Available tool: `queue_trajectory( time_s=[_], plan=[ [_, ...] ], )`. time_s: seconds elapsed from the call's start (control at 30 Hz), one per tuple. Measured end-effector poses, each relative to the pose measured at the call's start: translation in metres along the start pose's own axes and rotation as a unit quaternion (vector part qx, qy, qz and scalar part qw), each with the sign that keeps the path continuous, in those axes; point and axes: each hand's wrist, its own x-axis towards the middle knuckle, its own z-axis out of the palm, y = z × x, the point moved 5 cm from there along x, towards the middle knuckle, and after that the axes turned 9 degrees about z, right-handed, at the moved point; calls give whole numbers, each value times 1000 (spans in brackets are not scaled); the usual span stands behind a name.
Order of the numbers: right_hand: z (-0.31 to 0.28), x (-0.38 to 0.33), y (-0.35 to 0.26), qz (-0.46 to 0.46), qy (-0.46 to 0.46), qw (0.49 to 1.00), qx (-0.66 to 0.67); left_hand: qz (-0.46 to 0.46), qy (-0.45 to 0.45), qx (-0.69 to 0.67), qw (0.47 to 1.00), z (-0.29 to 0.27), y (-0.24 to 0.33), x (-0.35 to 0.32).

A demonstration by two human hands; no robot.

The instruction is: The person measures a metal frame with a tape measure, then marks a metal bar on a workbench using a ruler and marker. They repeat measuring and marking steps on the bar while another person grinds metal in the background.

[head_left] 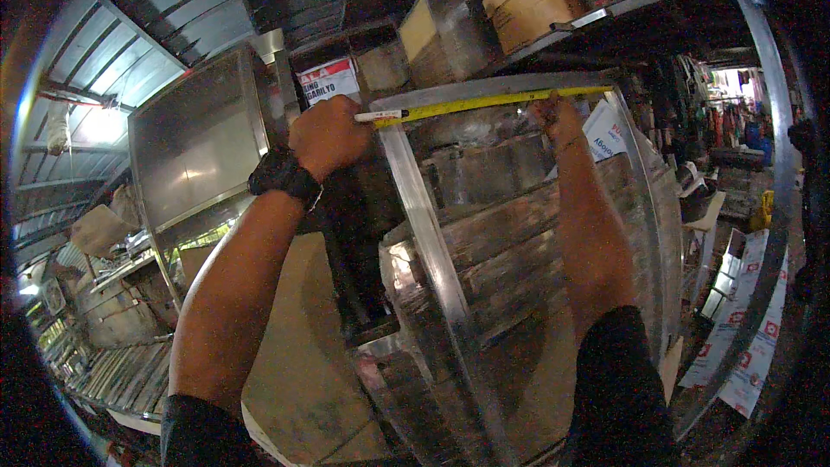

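Observation:
A yellow tape measure [467, 105] is stretched along the top bar of a metal frame [424, 225], from the left upright to the right one. My left hand [333, 134], with a black watch on the wrist, is closed at the tape's left end. Out of its fingers sticks a white pen [383, 115] with a dark tip, lying along the tape. Whether this hand also grips the tape is hidden. Nearer the right upright, my right hand [558, 118] is closed on the tape from below. Both arms are raised and reach forward.
Behind the frame are wrapped, stacked panels [501, 233]. A shelf [605, 13] overhead carries boxes and a round tan container [529, 2]. At left stands a metal cabinet [199, 143]; a brown board [303, 346] leans below. Printed sheets [735, 329] lie at the right.

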Motion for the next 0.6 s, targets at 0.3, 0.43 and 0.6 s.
queue_trajectory(
  time_s=[0.3,0.43,0.6],
  plan=[
    [8,-15,-3,-16,13,999,-31,25,-12,11,1000,-2,3,2],
    [2,-11,-4,-30,-17,999,-11,28,-7,18,999,0,1,3],
    [-14,-5,-2,-23,34,999,-32,29,-8,17,999,4,-4,-4]
  ],
)
